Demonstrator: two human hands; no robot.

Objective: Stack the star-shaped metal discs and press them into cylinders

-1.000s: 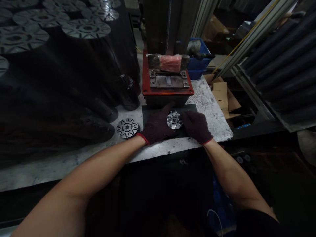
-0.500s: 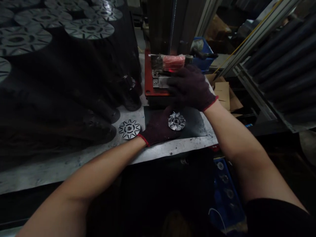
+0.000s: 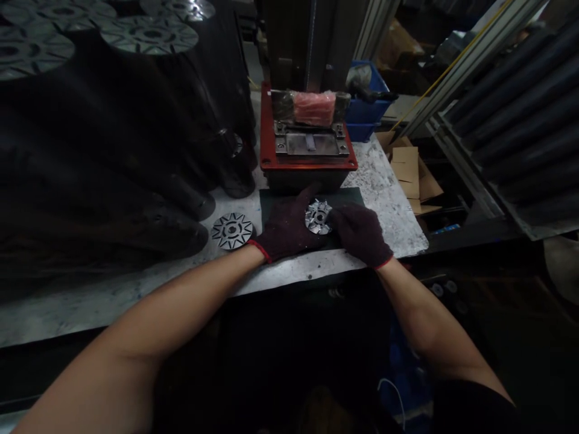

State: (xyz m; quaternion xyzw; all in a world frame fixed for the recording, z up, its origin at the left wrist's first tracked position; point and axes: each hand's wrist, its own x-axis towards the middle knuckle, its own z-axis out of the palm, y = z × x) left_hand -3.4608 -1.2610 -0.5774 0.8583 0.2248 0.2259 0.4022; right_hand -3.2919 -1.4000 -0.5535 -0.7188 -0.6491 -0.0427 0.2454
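Note:
A slotted metal rotor core (image 3: 318,217) sits over the dark mat (image 3: 355,196), its star-patterned round face turned up. My left hand (image 3: 289,226), in a dark glove with a red cuff, wraps round its left side. From the right, my gloved right hand (image 3: 359,232) reaches the core's edge with its fingers pressed together. Anything small between those fingertips is hidden. A second, flat star-slotted disc (image 3: 232,230) lies on the bench, just left of my left wrist.
Behind the mat stands a red-based fixture (image 3: 312,161) with a metal recess and a pink wrapped block (image 3: 314,108). Tall dark cylinders (image 3: 181,120) crowd the left. Blue bins (image 3: 368,111) stand behind right, and an open cardboard box (image 3: 407,172) is beyond the bench edge (image 3: 418,238).
My right hand has come down from the fixture to the right side of the rotor core. The fixture's recess is now uncovered. My left hand stays round the core.

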